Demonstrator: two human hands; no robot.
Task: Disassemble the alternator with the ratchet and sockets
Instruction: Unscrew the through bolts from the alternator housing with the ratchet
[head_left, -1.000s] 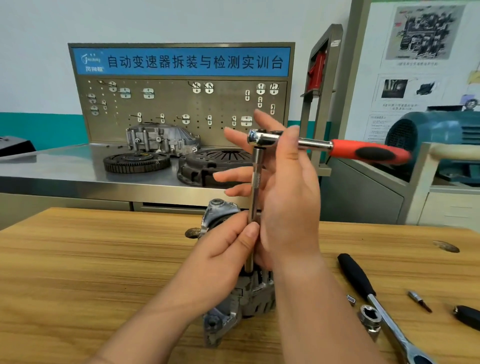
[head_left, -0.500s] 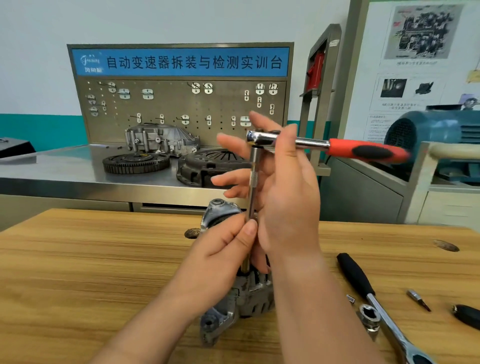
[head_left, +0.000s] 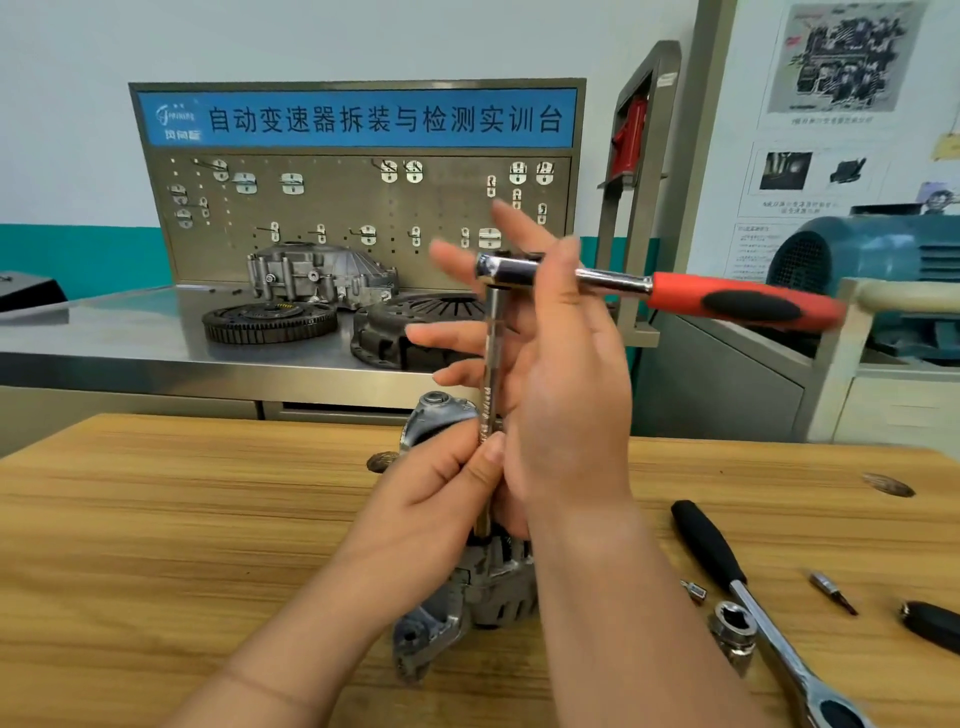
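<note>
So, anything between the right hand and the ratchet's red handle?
Nothing visible. The right hand sits at the ratchet head, fingers spread behind it, thumb across the neck; the red handle juts out free to its right. The left hand pinches the extension bar lower down, off that path.

Training workshop — pegboard bench (head_left: 358, 208)

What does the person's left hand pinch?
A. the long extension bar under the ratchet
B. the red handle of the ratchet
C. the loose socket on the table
A: the left hand pinches the extension bar just above the alternator; the red handle sticks out untouched to the right.
</note>
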